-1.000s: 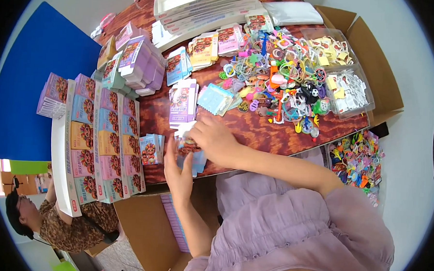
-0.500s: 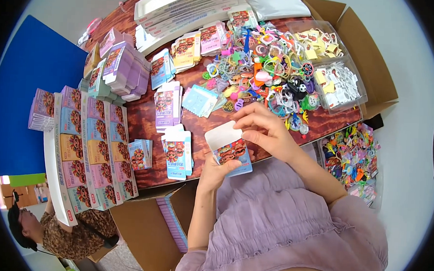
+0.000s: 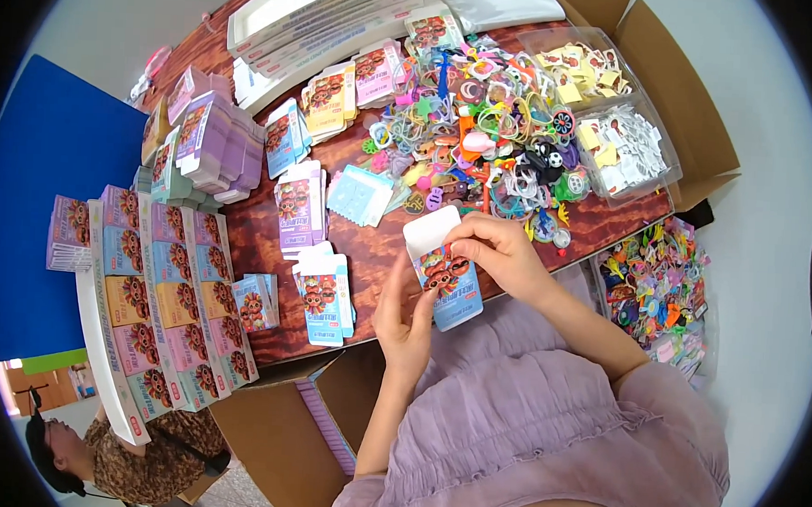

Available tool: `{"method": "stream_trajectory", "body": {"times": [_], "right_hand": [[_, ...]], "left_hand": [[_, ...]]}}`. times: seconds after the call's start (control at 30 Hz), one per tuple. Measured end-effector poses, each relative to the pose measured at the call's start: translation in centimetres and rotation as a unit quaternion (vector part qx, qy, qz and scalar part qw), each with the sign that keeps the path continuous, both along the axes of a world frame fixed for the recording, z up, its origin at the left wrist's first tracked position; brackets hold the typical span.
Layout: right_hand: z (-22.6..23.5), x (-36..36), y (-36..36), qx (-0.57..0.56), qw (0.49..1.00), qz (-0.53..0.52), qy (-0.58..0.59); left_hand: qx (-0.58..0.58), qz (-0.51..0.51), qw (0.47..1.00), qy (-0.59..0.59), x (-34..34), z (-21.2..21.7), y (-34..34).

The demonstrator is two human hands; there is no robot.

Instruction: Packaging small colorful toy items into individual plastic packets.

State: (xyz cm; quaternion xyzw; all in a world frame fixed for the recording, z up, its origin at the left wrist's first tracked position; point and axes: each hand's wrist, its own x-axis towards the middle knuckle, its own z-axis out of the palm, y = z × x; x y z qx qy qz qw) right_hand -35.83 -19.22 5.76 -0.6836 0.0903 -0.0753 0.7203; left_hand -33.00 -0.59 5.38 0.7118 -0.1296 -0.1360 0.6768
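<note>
Near table edge (image 3: 365,330), right hand (image 3: 501,255) pinching blue box (image 3: 456,299).

The person's left forearm (image 3: 381,425) rises steeply from below, bare, and leans slightly right. The left hand (image 3: 406,340) stands loosely spread, fingers (image 3: 391,285) pointing up and thumb set apart from them, angled to the upper right. The right forearm (image 3: 595,330) slants inward to the upper left. The right hand (image 3: 501,255) sits higher than the left, its fingers curled, thumb and index finger drawn together in a pinch.
</note>
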Motion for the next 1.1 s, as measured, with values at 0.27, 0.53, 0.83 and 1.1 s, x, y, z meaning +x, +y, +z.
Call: {"method": "stream_trajectory", "body": {"times": [0.27,0.53,0.83,1.1], "right_hand": [[1.2,-0.3,0.2,0.085,0.994,0.049,-0.050],[-0.8,-0.5,-0.3,0.034,0.996,0.083,-0.028],[-0.5,0.1,-0.9,0.150,0.985,0.041,0.078],[-0.8,-0.8,-1.6,-0.152,0.976,0.140,-0.066]], "left_hand": [[0.008,-0.099,0.994,0.038,1.5,0.0,1.6],[0.021,-0.105,0.993,0.043,1.3,0.6,0.8],[0.055,-0.158,0.984,0.053,1.2,0.5,1.2],[0.047,-0.189,0.979,0.067,1.4,-0.9,1.9]]}}
